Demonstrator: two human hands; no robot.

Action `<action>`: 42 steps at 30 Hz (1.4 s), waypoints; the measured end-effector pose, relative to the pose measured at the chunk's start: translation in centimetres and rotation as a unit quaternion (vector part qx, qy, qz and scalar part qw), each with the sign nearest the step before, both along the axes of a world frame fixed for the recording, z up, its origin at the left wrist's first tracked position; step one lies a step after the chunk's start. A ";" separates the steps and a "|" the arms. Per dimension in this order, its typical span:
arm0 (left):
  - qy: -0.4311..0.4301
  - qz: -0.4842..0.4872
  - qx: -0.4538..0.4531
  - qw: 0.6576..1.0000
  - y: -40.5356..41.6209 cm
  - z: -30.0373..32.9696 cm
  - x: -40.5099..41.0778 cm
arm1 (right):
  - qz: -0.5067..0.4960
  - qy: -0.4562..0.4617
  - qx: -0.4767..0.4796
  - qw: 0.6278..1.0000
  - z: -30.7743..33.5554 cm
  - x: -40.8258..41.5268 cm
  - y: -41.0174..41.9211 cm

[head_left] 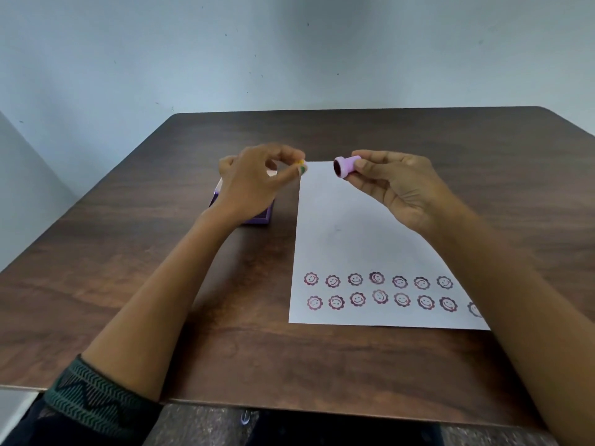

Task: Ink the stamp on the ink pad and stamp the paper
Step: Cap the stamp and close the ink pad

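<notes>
My right hand [396, 185] holds a small lilac stamp [344, 166] sideways above the far end of the white paper [354, 226], its dark inked face turned left. My left hand [254, 181] pinches a tiny yellow and green piece [302, 167] between thumb and fingertips, a short gap from the stamp. Under the left hand sits a purple box [257, 217], mostly hidden; whether it is the ink pad I cannot tell. Two rows of several purple smiley flower prints [380, 289] run along the paper's near end.
The dark wooden table [161, 252] reaches a pale wall at the back. Its near edge lies close to my body. A dark patterned sleeve [93, 403] covers my left upper arm at the lower left.
</notes>
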State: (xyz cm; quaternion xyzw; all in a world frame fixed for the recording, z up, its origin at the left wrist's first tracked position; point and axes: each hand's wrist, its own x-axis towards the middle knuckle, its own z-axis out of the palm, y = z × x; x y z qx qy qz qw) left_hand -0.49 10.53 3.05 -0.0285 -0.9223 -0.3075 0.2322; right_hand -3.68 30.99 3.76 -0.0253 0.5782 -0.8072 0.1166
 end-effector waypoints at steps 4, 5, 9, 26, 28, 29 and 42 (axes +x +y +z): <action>-0.008 -0.067 0.255 0.964 1.9 0.7 0.6 | 0.002 -0.009 -0.025 1.000 0.0 0.1 -0.1; -0.021 -0.069 0.290 0.954 2.3 0.7 0.8 | 0.004 -0.011 -0.034 0.999 0.1 0.1 -0.1; -0.068 -0.070 0.360 0.928 3.5 0.3 1.0 | 0.020 -0.023 -0.091 0.995 0.2 0.3 -0.2; -0.078 -0.089 0.433 0.893 3.9 0.0 0.8 | 0.037 -0.047 -0.113 0.992 0.3 0.9 -1.1; -0.074 -0.092 0.428 0.896 4.0 0.0 0.8 | 0.033 -0.046 -0.108 0.992 0.3 1.0 -1.1; -0.070 -0.091 0.427 0.897 4.0 -0.1 0.8 | 0.032 -0.045 -0.106 0.993 0.3 1.0 -1.1; -0.024 -0.074 0.394 0.916 3.9 -0.4 0.8 | 0.019 -0.005 -0.075 0.997 0.1 1.3 -1.3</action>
